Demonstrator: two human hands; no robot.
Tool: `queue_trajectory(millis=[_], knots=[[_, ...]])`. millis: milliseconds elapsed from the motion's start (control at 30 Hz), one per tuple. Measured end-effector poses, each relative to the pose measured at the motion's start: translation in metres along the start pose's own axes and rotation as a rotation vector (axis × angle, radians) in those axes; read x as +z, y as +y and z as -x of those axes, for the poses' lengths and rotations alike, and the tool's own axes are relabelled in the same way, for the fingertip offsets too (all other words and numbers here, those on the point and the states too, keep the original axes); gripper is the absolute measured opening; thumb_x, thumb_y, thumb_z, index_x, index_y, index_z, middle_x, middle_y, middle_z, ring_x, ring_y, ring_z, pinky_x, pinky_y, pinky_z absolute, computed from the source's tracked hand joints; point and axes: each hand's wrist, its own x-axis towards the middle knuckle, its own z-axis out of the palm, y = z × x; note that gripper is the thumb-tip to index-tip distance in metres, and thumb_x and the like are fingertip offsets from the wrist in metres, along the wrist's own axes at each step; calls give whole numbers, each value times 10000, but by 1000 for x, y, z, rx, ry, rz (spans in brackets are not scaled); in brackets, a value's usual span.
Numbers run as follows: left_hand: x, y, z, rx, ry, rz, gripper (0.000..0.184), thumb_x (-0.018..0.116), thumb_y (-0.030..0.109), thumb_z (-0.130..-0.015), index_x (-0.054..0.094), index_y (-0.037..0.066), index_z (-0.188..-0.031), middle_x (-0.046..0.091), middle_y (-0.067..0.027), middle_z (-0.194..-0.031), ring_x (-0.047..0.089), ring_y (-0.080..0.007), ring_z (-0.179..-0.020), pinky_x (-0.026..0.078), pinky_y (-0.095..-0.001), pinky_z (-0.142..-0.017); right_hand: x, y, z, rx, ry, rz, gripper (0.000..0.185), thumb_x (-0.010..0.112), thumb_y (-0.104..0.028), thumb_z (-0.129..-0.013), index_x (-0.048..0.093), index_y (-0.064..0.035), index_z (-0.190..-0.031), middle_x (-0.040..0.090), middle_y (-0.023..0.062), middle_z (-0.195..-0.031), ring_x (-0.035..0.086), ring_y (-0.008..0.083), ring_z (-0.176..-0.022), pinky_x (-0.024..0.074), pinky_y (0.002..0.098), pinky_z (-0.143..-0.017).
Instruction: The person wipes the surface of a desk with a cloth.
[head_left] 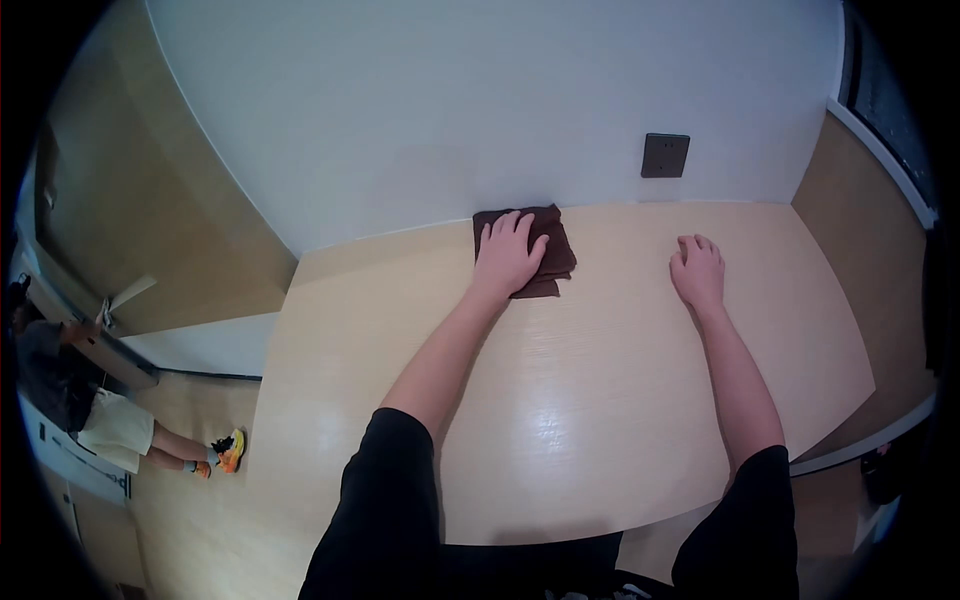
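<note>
My left hand (pixel 508 254) lies flat on a folded dark brown cloth (pixel 553 240), its fingers spread over it. The cloth rests at the back edge of a pale wooden table (pixel 560 400), next to the wall, with one layer sticking out toward me. To the right, my right hand (pixel 700 272) rests on the tabletop with its fingers loosely bent and the thumb apart. Nothing shows in that hand, and it is well away from the cloth.
A dark socket plate (pixel 665 156) sits on the white wall (pixel 480 100) behind the table. A wooden panel (pixel 870 230) borders the right side. At the far left, another person (pixel 85 400) in pale shorts and bright shoes stands by a wooden door (pixel 140 180).
</note>
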Motion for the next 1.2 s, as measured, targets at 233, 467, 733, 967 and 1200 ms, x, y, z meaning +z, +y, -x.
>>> queue_trajectory(millis=[233,467,733,967,1200], knots=[[-43,9,48,80,84,156,424,508,320,-886,496,36,-1201,498,-153,-1219,436,-305,-1181,282,-482,-1027,-8,-7,-3,15,-42,-15,287,512,-158,-799,586,-43,-1051,553,157,-1131,449,320,-1155,311,452,-1013],[-109,-57,145,-142,56,-145,402,525,299,-874,499,56,-1193,474,-160,-1254,431,-320,-1177,264,-519,-1021,-24,-75,8,-296,92,-378,279,545,-88,-778,582,-28,-1048,559,167,-1143,483,335,-1120,378,431,-968],[-129,-74,163,-147,221,-164,270,544,276,-849,571,51,-994,555,-144,-1085,499,-289,-1055,367,-491,-898,39,-218,-16,-519,-218,-591,219,555,-126,-793,605,-38,-986,591,158,-1066,537,321,-1029,444,403,-886],[-156,-85,175,-110,261,-93,230,591,171,-786,554,47,-597,578,-117,-616,586,-289,-602,462,-415,-571,63,-269,-1,-465,-127,-334,213,572,-187,-791,613,-103,-982,552,99,-1073,502,267,-1063,402,418,-919],[-154,-92,179,-144,246,39,251,564,184,-807,569,37,-603,584,-129,-622,586,-309,-584,466,-415,-537,58,-275,5,-454,-132,-311,294,554,-249,-814,582,-106,-1070,521,111,-1159,440,267,-1165,317,437,-1013]])
